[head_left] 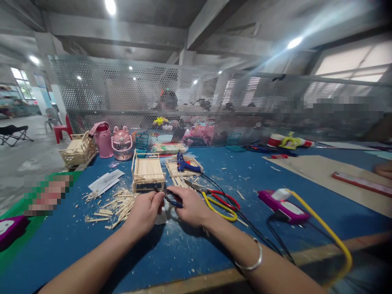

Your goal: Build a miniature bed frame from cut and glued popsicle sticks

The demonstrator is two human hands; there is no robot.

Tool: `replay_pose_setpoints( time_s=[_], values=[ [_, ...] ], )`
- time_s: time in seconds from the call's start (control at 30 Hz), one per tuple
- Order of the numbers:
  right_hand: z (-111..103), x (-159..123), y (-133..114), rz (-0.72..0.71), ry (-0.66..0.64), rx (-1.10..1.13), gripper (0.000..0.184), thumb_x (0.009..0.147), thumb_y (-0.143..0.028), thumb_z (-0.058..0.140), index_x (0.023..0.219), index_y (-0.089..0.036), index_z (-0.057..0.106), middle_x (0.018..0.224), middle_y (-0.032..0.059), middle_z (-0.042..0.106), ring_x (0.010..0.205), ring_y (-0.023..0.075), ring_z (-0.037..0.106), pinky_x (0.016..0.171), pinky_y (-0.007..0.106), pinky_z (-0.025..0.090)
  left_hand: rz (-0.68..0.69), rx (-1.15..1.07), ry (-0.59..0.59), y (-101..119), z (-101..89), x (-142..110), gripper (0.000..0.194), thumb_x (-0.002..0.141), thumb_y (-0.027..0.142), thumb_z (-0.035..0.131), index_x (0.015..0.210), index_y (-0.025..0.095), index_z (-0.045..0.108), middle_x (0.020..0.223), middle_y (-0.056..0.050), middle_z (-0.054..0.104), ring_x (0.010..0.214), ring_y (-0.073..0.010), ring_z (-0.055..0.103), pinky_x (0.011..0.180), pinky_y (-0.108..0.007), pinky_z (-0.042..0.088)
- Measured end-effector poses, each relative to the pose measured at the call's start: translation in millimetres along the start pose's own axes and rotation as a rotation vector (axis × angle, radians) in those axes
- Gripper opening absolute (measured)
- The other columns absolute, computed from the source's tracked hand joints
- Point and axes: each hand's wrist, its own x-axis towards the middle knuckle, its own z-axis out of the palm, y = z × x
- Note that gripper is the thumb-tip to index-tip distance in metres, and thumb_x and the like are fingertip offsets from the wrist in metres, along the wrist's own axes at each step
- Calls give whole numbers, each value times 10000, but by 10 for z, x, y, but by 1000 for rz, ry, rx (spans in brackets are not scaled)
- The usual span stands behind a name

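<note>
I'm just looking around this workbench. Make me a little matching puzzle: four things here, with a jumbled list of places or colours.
Things:
1. Pliers
2. Glue gun
3. Bangle
4. Eared bottle

Places or colours:
A. Beside the pink jug
B. Handles in the right hand
C. Lying on a stick frame
D. Silver

Pairs: 1-B, 2-C, 3-D, 4-A

And there are the pliers (174, 201), dark-headed with blue handles, gripped in the right hand (191, 206), head angled toward the left hand (146, 209), above the bench (147, 261).
</note>
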Motion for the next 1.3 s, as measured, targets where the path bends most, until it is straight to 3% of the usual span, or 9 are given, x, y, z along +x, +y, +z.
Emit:
replay_pose_setpoints(
  time_s=[0.13,0.33,0.73,0.97,1.1,1.2,1.3],
  values=[
    [17,-5,11,-6,24,-16,502,583,-129,506,1075,-154,599,999,86,672,847,206,592,723,284,426,31,43,4,-31,16,4,470,837,509,266,493,212,382,479,10,434,491,-140,411,513,-265,251],
    [126,-16,38,-11,102,-75,559,569,-128,502,1123,-122,575,1089,124,647,975,242,585,829,332,449,70,94,45,-38,6,15,422,825,485,273,505,219,342,498,15,400,501,-138,379,505,-266,217],
    [204,-2,-11,-1,220,-274,522,563,-126,457,1069,-99,584,928,139,652,857,257,585,761,370,463,64,90,92,-52,-16,25,440,822,487,301,487,212,378,471,14,426,483,-137,404,497,-265,247],
    [150,10,-11,-7,288,-345,472,593,-135,488,1054,-99,583,903,146,645,841,255,578,763,359,446,-55,-86,29,7,32,-16,512,850,538,267,463,217,366,378,30,401,387,-123,399,468,-254,297],
    [87,32,20,90,318,-165,488,612,-130,488,1093,-148,572,1002,103,658,905,231,590,778,315,449,107,-89,27,7,-10,-10,444,881,491,259,570,207,401,506,30,429,496,-132,426,515,-252,319],
    [-39,55,92,169,290,-98,527,606,-107,494,1123,-171,569,1049,83,660,924,234,595,783,316,447,185,-106,4,1,-61,-3,397,900,444,256,614,205,394,584,28,420,568,-136,419,560,-257,328],
    [-214,48,181,146,142,-90,523,620,-102,511,1133,-187,573,1083,78,654,931,231,595,791,321,441,163,-138,-27,-1,-85,-1,362,904,401,275,630,201,402,598,31,419,579,-133,410,578,-259,329]
  ],
)
